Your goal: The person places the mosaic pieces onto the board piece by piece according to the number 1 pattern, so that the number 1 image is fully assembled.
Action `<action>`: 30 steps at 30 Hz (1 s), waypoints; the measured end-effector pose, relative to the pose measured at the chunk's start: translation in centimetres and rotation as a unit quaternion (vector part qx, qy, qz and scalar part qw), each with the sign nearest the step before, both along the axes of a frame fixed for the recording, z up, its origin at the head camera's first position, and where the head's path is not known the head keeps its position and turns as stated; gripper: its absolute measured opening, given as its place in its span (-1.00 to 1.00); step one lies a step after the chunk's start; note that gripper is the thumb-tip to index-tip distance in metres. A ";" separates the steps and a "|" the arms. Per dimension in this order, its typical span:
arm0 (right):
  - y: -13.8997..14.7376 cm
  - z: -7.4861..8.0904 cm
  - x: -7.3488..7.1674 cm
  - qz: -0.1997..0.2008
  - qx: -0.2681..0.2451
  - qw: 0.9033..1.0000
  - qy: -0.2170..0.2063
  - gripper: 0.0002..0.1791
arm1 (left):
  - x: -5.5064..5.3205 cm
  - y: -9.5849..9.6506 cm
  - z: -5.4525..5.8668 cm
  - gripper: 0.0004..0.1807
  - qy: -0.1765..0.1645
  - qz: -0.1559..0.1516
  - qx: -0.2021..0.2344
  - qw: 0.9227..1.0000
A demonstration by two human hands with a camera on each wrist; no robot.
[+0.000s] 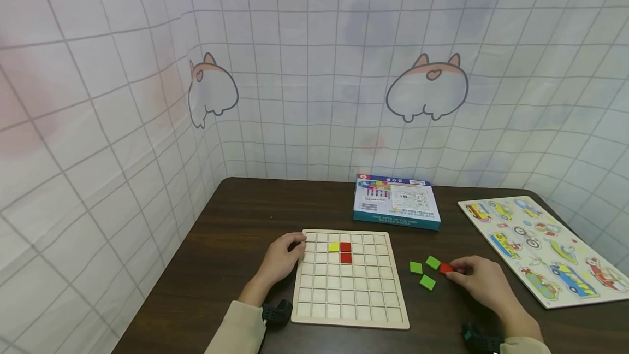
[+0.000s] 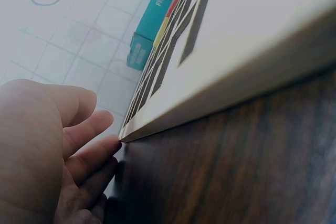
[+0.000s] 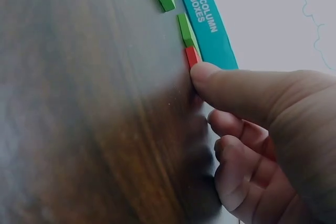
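Observation:
A light wooden grid board (image 1: 333, 295) lies on the dark table, with two red squares (image 1: 346, 252) and a yellow triangular piece (image 1: 334, 247) set in its upper cells. My left hand (image 1: 281, 260) rests at the board's upper left edge; in the left wrist view a fingertip (image 2: 116, 141) meets the board's corner while the fingers stay loosely bent. Off the board's right side, my right hand (image 1: 484, 280) pinches a red square tile (image 1: 446, 269) between thumb and index finger, low at the table. Several green square tiles (image 1: 427, 282) lie just left of it.
Behind the board is a teal and white box (image 1: 396, 201) lying flat. On the right lies a picture puzzle board (image 1: 545, 250) with vehicles. A white gridded cloth (image 1: 314, 70) hangs behind and left of the table (image 1: 265, 204).

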State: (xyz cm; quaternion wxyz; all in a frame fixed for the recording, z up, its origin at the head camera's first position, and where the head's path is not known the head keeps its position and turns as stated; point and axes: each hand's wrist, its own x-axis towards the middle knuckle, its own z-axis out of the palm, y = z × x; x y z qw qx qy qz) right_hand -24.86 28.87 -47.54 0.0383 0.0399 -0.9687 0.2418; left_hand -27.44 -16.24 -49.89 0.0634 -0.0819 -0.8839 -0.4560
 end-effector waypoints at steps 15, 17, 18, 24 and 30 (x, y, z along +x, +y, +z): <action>-0.6 -0.1 -0.2 0.011 0.008 0.999 0.029 -0.76 | 0.1 -0.1 0.0 -0.67 -0.002 0.003 -0.002 1.000; -0.5 0.1 -0.2 0.008 0.006 1.000 0.023 -0.75 | 0.1 0.0 0.0 -0.67 -0.002 0.004 -0.003 1.000; -0.5 0.1 -0.1 0.007 0.004 1.000 0.019 -0.73 | 0.0 0.0 0.0 -0.67 -0.002 0.004 -0.004 1.000; -0.9 0.2 0.1 0.008 -0.009 0.999 0.032 -0.71 | 0.0 0.1 0.0 -0.66 0.002 0.002 -0.004 1.000; -2.3 0.1 0.5 0.016 -0.041 0.996 0.076 -0.73 | 0.1 0.0 0.2 -0.66 0.001 -0.001 0.000 1.000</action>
